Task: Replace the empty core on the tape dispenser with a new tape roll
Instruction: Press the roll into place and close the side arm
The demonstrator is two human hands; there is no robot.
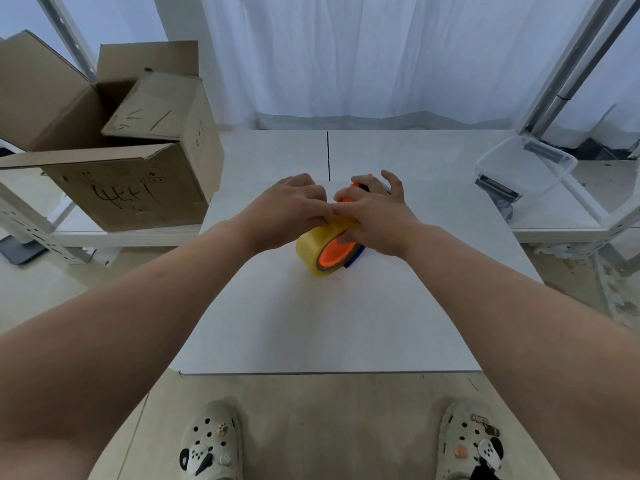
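Note:
A yellow tape roll [313,245] sits on the orange wheel [335,255] of the tape dispenser, in the middle of the white table [311,327]. The dispenser's orange body [353,186] pokes out beyond my fingers, and a dark blue part [354,260] shows under the roll. My left hand [292,207] pinches the top of the roll with fingers curled. My right hand [375,216] lies over the dispenser and the roll's right side, thumb on the wheel. Most of the dispenser is hidden beneath both hands.
An open cardboard box [114,157] stands on a low shelf to the left. A clear plastic container [523,168] sits on the shelf at the right. White curtains hang behind the table. My feet in clogs [211,445] are below the table's near edge.

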